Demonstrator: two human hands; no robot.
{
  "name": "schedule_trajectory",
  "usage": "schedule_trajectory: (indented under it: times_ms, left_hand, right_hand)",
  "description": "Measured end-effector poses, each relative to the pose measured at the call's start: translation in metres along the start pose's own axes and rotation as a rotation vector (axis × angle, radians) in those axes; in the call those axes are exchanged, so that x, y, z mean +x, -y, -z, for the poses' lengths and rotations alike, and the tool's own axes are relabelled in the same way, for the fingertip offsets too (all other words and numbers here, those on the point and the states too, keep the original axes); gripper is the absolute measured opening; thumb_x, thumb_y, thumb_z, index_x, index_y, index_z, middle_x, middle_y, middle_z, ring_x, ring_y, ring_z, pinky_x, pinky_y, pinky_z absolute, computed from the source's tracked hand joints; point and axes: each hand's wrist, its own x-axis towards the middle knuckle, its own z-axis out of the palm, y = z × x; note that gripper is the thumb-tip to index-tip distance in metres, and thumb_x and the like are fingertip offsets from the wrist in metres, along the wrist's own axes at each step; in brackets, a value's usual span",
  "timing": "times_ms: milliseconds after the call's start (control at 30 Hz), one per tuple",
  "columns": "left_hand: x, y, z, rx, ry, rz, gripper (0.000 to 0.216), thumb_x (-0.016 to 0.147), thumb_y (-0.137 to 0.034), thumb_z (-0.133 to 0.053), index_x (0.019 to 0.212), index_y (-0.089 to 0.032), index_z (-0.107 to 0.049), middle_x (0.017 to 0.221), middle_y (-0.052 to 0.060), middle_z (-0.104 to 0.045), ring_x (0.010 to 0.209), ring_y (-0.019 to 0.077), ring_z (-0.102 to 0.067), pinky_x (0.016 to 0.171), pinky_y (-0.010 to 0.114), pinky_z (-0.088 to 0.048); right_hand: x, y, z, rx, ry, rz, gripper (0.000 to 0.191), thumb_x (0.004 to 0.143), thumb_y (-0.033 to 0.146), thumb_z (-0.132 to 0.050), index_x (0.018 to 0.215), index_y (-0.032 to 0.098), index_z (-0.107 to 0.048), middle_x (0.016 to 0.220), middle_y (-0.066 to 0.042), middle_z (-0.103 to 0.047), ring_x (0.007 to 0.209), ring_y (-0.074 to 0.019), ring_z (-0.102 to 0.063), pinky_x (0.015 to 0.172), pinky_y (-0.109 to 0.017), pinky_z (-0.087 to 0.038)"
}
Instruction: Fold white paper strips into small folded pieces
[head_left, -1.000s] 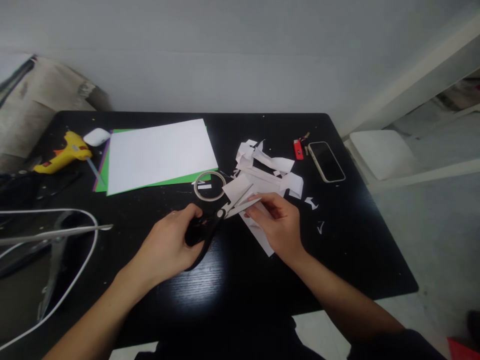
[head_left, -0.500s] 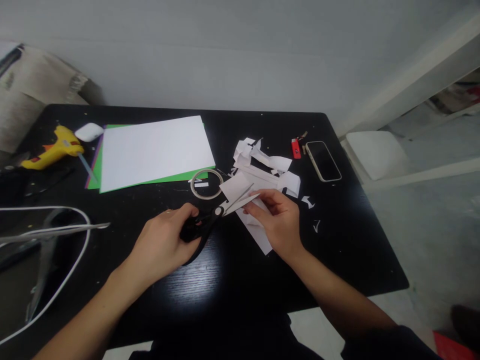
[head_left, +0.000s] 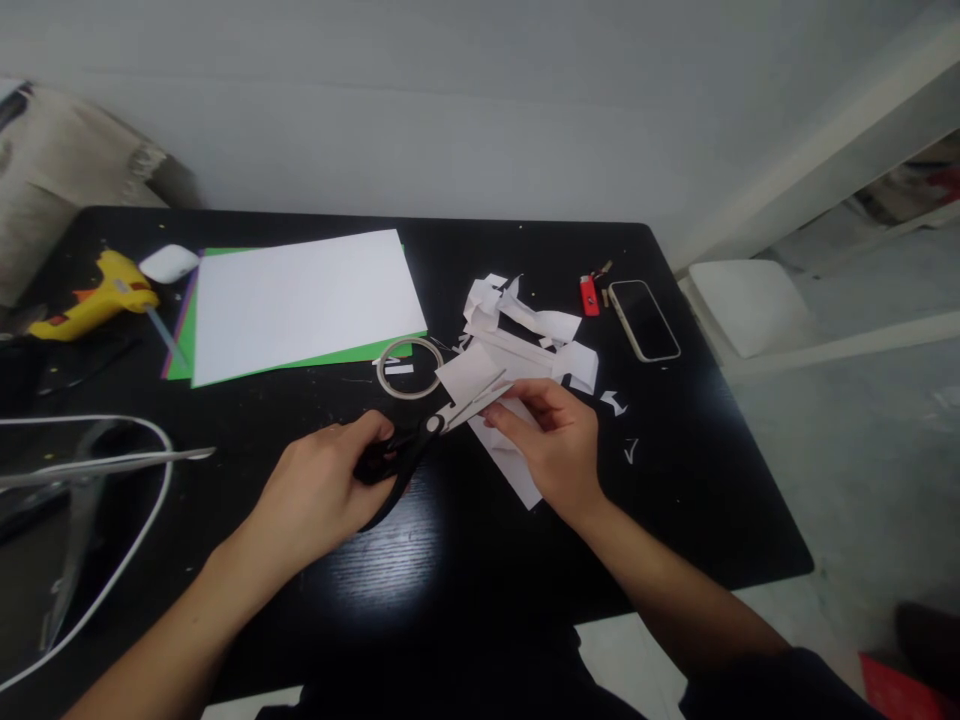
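Observation:
My left hand (head_left: 330,480) is wrapped round the black handles of a pair of scissors (head_left: 433,425), whose blades point right and stand slightly apart. Between and beside the blades lies a piece of white paper (head_left: 466,372). My right hand (head_left: 559,440) pinches that paper between thumb and fingers near the blade tips; its held edge is partly hidden by the fingers. Below the hands a longer white strip (head_left: 511,468) slants down toward me. Behind them sits a heap of cut white scraps (head_left: 525,325), and a roll of tape (head_left: 384,380) lies just left of the blades.
White paper (head_left: 307,300) rests on green sheets at the back left of the black table (head_left: 510,580). A yellow glue gun (head_left: 112,295), a white case (head_left: 169,263) and a white cable (head_left: 161,500) are on the left. To the right lie a red lighter (head_left: 589,295) and a phone (head_left: 643,320).
The scissor blades have drawn slightly closer together on the paper. Both hands keep nearly the same place and grip; the whole view has shifted a little.

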Motion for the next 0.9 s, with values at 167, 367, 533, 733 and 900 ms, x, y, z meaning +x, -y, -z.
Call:
schedule_trajectory:
  times_ms: [167,367,533,733,900]
  left_hand:
    - [0.0,0.0017,0.0007,0.001,-0.003,-0.019,0.016,0.088,-0.04,-0.06,0.089,-0.024,-0.061,0.075,-0.001,-0.069,0.065,0.0199,-0.065,0.062,0.029,-0.043]
    - [-0.0004,0.0023,0.0005,0.005,-0.01,-0.024,0.017,0.087,-0.04,-0.061,0.09,-0.023,-0.062,0.075,0.0,-0.07,0.065,0.0202,-0.066,0.061,0.029,-0.044]
    - [-0.0002,0.0034,-0.0019,0.023,-0.03,-0.043,0.016,0.087,-0.038,-0.061,0.093,-0.024,-0.062,0.076,0.0,-0.071,0.067,0.0213,-0.067,0.062,0.03,-0.046]
    - [-0.0003,0.0024,-0.0013,0.033,-0.013,-0.022,0.015,0.088,-0.038,-0.06,0.092,-0.024,-0.06,0.075,0.0,-0.069,0.066,0.0216,-0.066,0.063,0.031,-0.044]
    - [-0.0003,0.0021,0.0001,0.036,-0.004,-0.011,0.015,0.087,-0.039,-0.061,0.091,-0.024,-0.06,0.076,0.001,-0.069,0.065,0.0215,-0.065,0.062,0.03,-0.043]
  right_hand:
    - [-0.0005,0.0022,-0.001,0.0,0.003,-0.004,0.019,0.072,0.023,-0.093,0.086,0.025,-0.08,0.085,0.001,-0.082,0.079,-0.0192,-0.079,0.086,-0.039,-0.067]
    - [-0.0011,0.0029,-0.0005,-0.009,-0.003,0.001,0.018,0.073,0.022,-0.093,0.086,0.025,-0.08,0.085,0.001,-0.082,0.078,-0.0189,-0.079,0.084,-0.038,-0.067]
    - [-0.0014,0.002,-0.0008,-0.014,-0.015,0.001,0.019,0.072,0.022,-0.093,0.086,0.025,-0.08,0.085,0.0,-0.082,0.079,-0.0194,-0.079,0.084,-0.039,-0.067]
    - [-0.002,0.003,-0.001,-0.019,-0.019,-0.013,0.019,0.072,0.023,-0.093,0.086,0.025,-0.08,0.086,0.0,-0.082,0.081,-0.0201,-0.079,0.085,-0.039,-0.067]
    - [-0.0034,0.0032,-0.0006,-0.082,-0.053,0.02,0.019,0.072,0.022,-0.093,0.086,0.025,-0.081,0.087,0.0,-0.083,0.085,-0.0211,-0.079,0.084,-0.038,-0.068]
